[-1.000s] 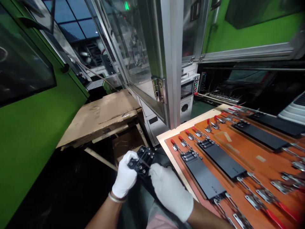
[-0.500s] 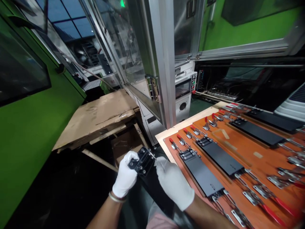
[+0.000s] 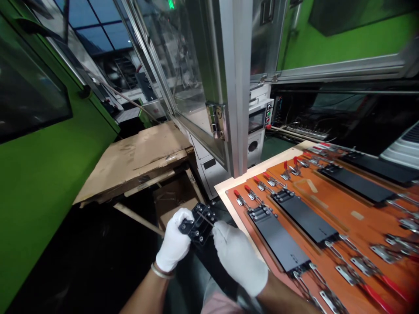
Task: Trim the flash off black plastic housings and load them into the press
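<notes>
My left hand [image 3: 175, 240], in a white glove, is closed around the left edge of a black panel [image 3: 204, 229]. The near-facing end of this panel has a grooved black block with several silver round fasteners. In the white-gloved fingers of my right hand [image 3: 238, 257] is a thin metal rod-like tool [image 3: 205, 217]. Its tip lies over the grooves of the block; whether it touches them I cannot tell. The rest of the panel extends down, partly behind my right hand.
To the right, an orange board [image 3: 340, 222] carries several black panels [image 3: 281, 239] and metal toggle clamps [image 3: 350, 277] with red handles. A framed glass door [image 3: 240, 87] stands ahead. Left of it is a cardboard-topped table [image 3: 140, 152], beside a green machine [image 3: 39, 183].
The tool's tip has moved left, from the block's right edge to over its grooves. Both hands keep their hold, and the whole view has shifted slightly.
</notes>
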A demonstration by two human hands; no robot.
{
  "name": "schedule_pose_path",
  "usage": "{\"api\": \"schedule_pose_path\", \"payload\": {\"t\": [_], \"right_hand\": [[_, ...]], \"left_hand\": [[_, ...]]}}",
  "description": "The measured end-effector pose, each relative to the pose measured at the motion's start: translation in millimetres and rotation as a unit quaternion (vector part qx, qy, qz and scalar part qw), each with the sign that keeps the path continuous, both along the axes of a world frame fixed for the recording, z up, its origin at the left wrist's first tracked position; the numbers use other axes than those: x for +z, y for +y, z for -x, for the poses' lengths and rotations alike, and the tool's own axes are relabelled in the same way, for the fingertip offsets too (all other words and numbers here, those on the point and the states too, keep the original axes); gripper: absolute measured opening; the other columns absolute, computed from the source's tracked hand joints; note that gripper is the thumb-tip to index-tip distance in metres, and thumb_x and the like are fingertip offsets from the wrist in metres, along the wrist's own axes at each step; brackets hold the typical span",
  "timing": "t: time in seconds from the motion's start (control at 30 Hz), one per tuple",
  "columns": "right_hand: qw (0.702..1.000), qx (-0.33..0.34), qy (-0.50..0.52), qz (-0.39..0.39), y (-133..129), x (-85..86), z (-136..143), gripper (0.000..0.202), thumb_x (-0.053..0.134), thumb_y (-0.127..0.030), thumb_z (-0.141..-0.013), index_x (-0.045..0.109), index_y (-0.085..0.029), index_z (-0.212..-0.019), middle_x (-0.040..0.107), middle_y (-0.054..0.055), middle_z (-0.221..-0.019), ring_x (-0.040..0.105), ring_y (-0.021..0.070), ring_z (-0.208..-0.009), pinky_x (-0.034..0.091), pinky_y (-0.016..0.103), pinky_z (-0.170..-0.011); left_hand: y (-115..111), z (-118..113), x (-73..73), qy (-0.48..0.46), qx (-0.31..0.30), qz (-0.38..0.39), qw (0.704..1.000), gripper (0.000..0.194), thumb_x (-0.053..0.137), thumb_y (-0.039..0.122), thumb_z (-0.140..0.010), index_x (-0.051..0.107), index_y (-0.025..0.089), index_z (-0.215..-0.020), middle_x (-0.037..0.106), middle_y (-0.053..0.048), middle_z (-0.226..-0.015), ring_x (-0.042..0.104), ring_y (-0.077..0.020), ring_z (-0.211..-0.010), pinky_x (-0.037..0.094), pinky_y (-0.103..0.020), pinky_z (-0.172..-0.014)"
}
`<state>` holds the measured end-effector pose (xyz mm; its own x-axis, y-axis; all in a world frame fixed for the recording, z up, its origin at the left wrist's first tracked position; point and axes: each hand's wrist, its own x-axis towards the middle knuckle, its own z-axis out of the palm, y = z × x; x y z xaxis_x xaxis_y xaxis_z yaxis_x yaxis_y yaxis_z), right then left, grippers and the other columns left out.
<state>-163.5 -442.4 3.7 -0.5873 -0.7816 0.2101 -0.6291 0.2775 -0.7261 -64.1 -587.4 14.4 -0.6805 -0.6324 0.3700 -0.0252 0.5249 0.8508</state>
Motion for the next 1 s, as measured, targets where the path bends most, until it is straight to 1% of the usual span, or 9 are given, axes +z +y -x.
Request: {"api": "schedule_pose_path", "payload": {"t": [0.17, 0.27, 0.37, 0.5, 0.6, 0.73, 0.87, 0.97, 1.0], "right_hand": [[0.998, -0.032, -0.043, -0.029, -4, -2.1, 6, 0.035, 0.028, -0.026, -0.100, 0.060, -0.020, -0.088, 0.067, 0.005, -0.076, 0.065, 0.0183, -0.076, 0.039, 0.026, -0.067], [0.998, 0.009, -0.008, -0.055, -3, -3.4, 0, 0.036, 0.027, -0.025, -0.100, 0.061, -0.019, -0.089, 0.067, 0.005, -0.075, 0.065, 0.0194, -0.072, 0.036, 0.027, -0.061], [0.997, 0.045, 0.015, -0.057, -2, -2.5, -5, 0.032, 0.030, -0.023, -0.099, 0.060, -0.020, -0.088, 0.067, 0.003, -0.073, 0.065, 0.0184, -0.070, 0.032, 0.027, -0.058], [0.994, 0.009, 0.037, -0.099, -5, 2.6, -5, 0.032, 0.031, -0.020, -0.099, 0.061, -0.018, -0.088, 0.068, 0.006, -0.074, 0.065, 0.0195, -0.070, 0.031, 0.027, -0.058], [0.994, 0.060, 0.018, -0.089, -7, 6.9, -5, 0.030, 0.034, -0.016, -0.098, 0.062, -0.019, -0.089, 0.069, 0.004, -0.074, 0.065, 0.0179, -0.070, 0.031, 0.026, -0.058], [0.993, 0.041, 0.013, -0.110, -3, 14.8, -6, 0.031, 0.034, -0.011, -0.095, 0.064, -0.016, -0.091, 0.070, 0.007, -0.077, 0.065, 0.0180, -0.072, 0.033, 0.026, -0.059], [0.989, 0.110, -0.090, -0.046, 2, 22.9, -9, 0.027, 0.041, -0.015, -0.094, 0.066, -0.022, -0.086, 0.070, -0.001, -0.075, 0.064, 0.0133, -0.069, 0.036, 0.021, -0.060], [0.993, 0.058, -0.081, -0.065, 1, 23.0, -14, 0.031, 0.035, -0.013, -0.095, 0.065, -0.018, -0.090, 0.070, 0.004, -0.077, 0.065, 0.0147, -0.069, 0.038, 0.022, -0.060], [0.993, 0.061, -0.073, -0.073, 0, 22.4, -17, 0.031, 0.035, -0.013, -0.094, 0.065, -0.017, -0.091, 0.070, 0.005, -0.077, 0.065, 0.0153, -0.069, 0.038, 0.023, -0.059]], "left_hand": [[-2, -1, -5.7, 0.007, 0.012, -0.016, 1.000, 0.013, 0.052, 0.010, -0.066, 0.046, 0.021, -0.064, 0.048, 0.005, -0.065, 0.044, -0.0127, -0.063, 0.036, -0.025, -0.062], [-2, -1, -9.8, 0.016, 0.017, -0.046, 0.999, 0.014, 0.053, 0.009, -0.064, 0.046, 0.021, -0.065, 0.048, 0.005, -0.066, 0.044, -0.0125, -0.064, 0.036, -0.025, -0.062], [-3, -1, -11.5, 0.013, 0.018, -0.044, 0.999, 0.015, 0.053, 0.008, -0.064, 0.046, 0.021, -0.065, 0.048, 0.005, -0.066, 0.043, -0.0123, -0.064, 0.035, -0.025, -0.062], [-3, -2, -12.0, 0.015, 0.015, -0.050, 0.999, 0.014, 0.053, 0.009, -0.064, 0.046, 0.021, -0.064, 0.048, 0.005, -0.066, 0.043, -0.0123, -0.064, 0.036, -0.025, -0.062], [-4, 0, -12.9, 0.026, 0.021, -0.064, 0.997, 0.014, 0.054, 0.009, -0.062, 0.046, 0.020, -0.064, 0.049, 0.005, -0.066, 0.044, -0.0124, -0.064, 0.036, -0.025, -0.062], [-4, 4, -11.2, 0.029, 0.028, -0.085, 0.996, 0.013, 0.056, 0.011, -0.060, 0.047, 0.020, -0.063, 0.049, 0.005, -0.063, 0.043, -0.0121, -0.062, 0.036, -0.024, -0.060], [-5, 6, -7.2, 0.034, 0.061, -0.076, 0.995, 0.010, 0.055, 0.013, -0.060, 0.049, 0.020, -0.063, 0.050, 0.005, -0.063, 0.044, -0.0121, -0.061, 0.037, -0.024, -0.059], [-5, 7, -7.9, 0.041, 0.076, -0.049, 0.995, 0.012, 0.054, 0.011, -0.057, 0.050, 0.020, -0.064, 0.051, 0.005, -0.064, 0.046, -0.0123, -0.062, 0.038, -0.023, -0.060], [-6, 8, -9.0, 0.045, 0.082, -0.041, 0.995, 0.013, 0.054, 0.010, -0.056, 0.051, 0.020, -0.064, 0.051, 0.004, -0.064, 0.047, -0.0125, -0.062, 0.039, -0.024, -0.061]]}}
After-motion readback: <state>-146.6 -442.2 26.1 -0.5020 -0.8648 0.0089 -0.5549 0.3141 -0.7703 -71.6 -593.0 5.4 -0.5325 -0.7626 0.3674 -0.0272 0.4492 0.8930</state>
